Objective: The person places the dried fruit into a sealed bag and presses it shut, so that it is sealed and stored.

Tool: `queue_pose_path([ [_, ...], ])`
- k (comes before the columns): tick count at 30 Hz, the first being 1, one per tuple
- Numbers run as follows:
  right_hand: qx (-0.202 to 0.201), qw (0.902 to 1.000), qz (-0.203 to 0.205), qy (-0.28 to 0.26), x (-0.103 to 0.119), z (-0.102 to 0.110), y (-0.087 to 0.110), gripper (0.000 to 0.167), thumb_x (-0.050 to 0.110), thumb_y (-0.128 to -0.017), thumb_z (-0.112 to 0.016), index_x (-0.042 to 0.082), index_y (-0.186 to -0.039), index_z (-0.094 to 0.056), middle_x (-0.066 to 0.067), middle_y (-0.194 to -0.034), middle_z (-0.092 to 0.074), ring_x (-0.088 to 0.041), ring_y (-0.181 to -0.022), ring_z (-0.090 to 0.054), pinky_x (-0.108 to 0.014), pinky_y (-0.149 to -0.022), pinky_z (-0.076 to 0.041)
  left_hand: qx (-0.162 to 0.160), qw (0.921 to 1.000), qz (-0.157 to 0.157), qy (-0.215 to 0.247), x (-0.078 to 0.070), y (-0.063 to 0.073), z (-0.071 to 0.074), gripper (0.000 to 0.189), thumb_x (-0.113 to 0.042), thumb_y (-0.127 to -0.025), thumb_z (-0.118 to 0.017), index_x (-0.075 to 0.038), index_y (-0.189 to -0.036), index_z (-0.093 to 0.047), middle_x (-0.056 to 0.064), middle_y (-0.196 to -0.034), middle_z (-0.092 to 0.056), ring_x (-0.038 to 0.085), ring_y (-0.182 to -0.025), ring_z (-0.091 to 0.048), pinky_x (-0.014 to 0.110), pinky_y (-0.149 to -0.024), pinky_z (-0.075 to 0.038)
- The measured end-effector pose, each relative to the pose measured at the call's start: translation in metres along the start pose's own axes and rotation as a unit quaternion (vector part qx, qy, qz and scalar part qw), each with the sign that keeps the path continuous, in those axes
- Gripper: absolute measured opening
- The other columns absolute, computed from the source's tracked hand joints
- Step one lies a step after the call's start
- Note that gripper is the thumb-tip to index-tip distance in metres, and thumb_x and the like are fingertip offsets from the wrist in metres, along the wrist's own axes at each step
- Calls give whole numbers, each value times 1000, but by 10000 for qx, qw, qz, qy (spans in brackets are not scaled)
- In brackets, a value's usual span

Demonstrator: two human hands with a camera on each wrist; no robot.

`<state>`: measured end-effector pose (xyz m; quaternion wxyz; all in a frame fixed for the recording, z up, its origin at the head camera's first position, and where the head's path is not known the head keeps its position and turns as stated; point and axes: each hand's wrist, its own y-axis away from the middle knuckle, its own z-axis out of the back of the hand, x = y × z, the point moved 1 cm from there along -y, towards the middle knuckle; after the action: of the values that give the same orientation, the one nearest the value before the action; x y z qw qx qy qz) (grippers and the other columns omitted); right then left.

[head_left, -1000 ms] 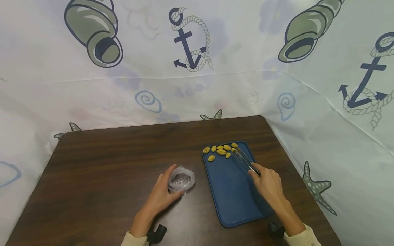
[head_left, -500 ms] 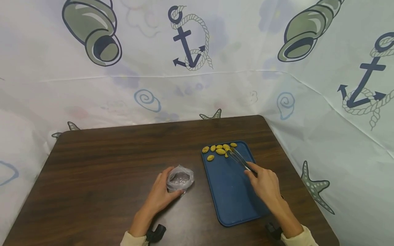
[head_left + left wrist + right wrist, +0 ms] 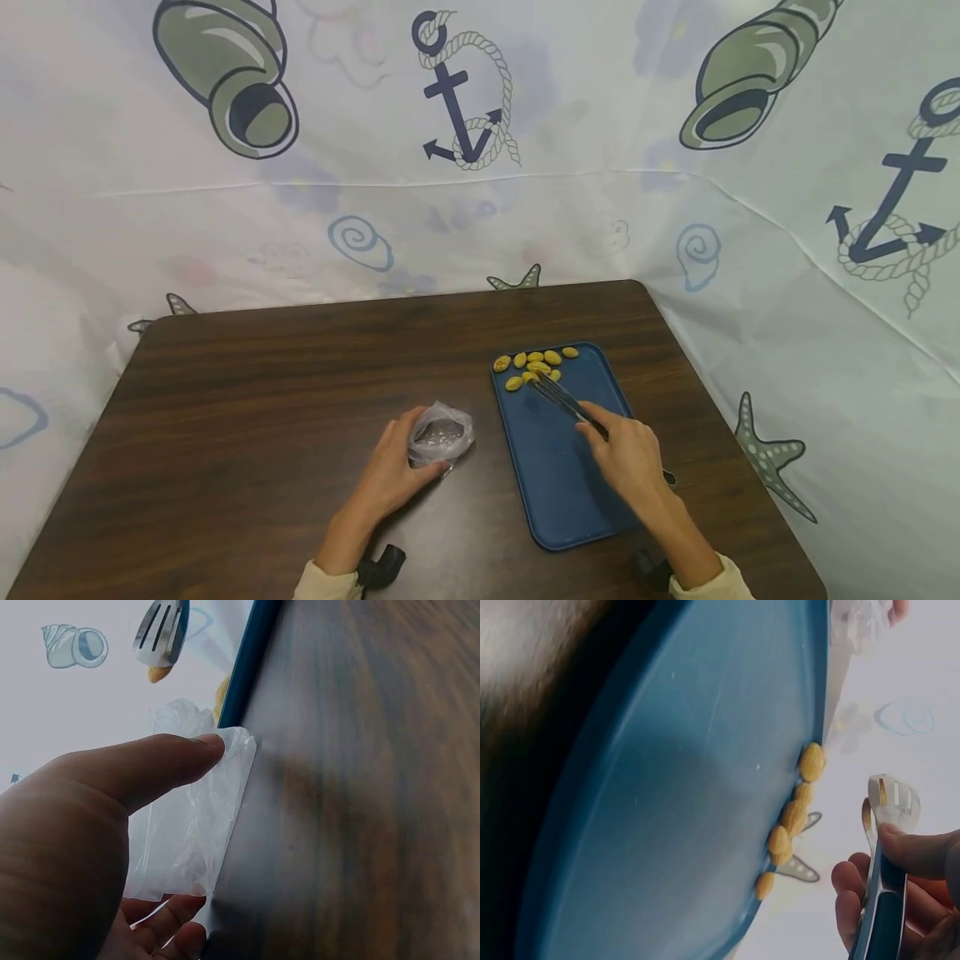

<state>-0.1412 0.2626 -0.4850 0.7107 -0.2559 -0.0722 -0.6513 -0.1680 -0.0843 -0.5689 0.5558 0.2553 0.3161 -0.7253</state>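
My left hand (image 3: 385, 477) holds a clear plastic bag (image 3: 442, 450) between thumb and fingers, its mouth open upward on the table. The right hand (image 3: 628, 457) grips metal tongs (image 3: 576, 410) with slotted ends, slanting over the blue tray (image 3: 573, 500). At the tong tips is a small yellow oval piece (image 3: 158, 673), nut-like in shape. Several similar yellow pieces (image 3: 552, 357) lie along the tray's far end. In the right wrist view, a yellow shape shows between the tong ends (image 3: 895, 796).
A dark wood-grain table (image 3: 225, 433) bears the tray and bag. Behind it hangs a white cloth (image 3: 585, 208) printed with shells, anchors and starfish. Black wrist straps with camera mounts (image 3: 382, 568) sit at both wrists.
The right hand has moved left with the tongs, and the yellow piece at their tips has shifted left past the other pieces. My left hand stays at the bag.
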Motion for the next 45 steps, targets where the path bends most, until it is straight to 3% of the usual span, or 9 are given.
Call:
queue_pose_path([
  [5,-85,9999,131,71,6,-4,4,36,22,-90,-80,14,-125,-76,2,-65,-61,-3,-42,-27,-23,-44,-27,-34,10000,-61,-29,0,0,-1,90,-31,-70,-95,-24,-148,-50,7,-128,-63,20,-110,-58,41,-89,-48],
  [8,-91,9997,226,12,10,-6,6,36,21,-89,-81,15,-124,-76,-5,-88,-78,-2,-44,-26,-22,-46,-28,-56,9999,-73,-50,0,0,-1,91,-31,-69,-95,-24,-148,-49,7,-128,-64,21,-111,-58,41,-89,-48],
  [12,-87,9990,406,-144,16,-8,9,36,17,-88,-82,14,-123,-76,-10,-109,-80,-2,-48,-38,-22,-49,-35,-58,10000,-42,-20,0,1,0,92,-32,-69,-94,-26,-149,-49,7,-128,-64,21,-112,-58,42,-89,-48],
  [15,-145,9981,577,-152,21,-10,10,35,15,-87,-82,14,-121,-77,-8,-109,-80,-11,-63,-65,-29,-58,-52,-36,10000,2,1,0,2,1,92,-32,-70,-94,-27,-150,-49,7,-129,-63,21,-112,-58,42,-90,-48],
  [18,-213,9967,765,-180,26,-12,11,35,11,-85,-84,14,-120,-77,-7,-109,-80,-21,-87,-78,-39,-72,-61,2,10000,45,-2,-1,2,2,92,-33,-71,-94,-26,-150,-48,7,-130,-63,21,-113,-58,43,-91,-48],
  [32,-301,9886,1417,-402,44,-25,9,36,9,-81,-86,16,-115,-79,-3,-105,-81,-20,-88,-77,-36,-72,-60,164,9997,153,-14,-2,0,2,93,-33,-72,-94,-24,-152,-47,8,-130,-61,22,-113,-57,44,-91,-48],
  [45,-215,9838,1727,-421,58,-35,11,36,10,-81,-86,16,-116,-79,1,-108,-80,-16,-88,-76,-37,-77,-60,30,9999,-50,-83,0,2,-1,93,-32,-71,-94,-21,-151,-48,9,-126,-63,20,-107,-57,40,-86,-47],
])
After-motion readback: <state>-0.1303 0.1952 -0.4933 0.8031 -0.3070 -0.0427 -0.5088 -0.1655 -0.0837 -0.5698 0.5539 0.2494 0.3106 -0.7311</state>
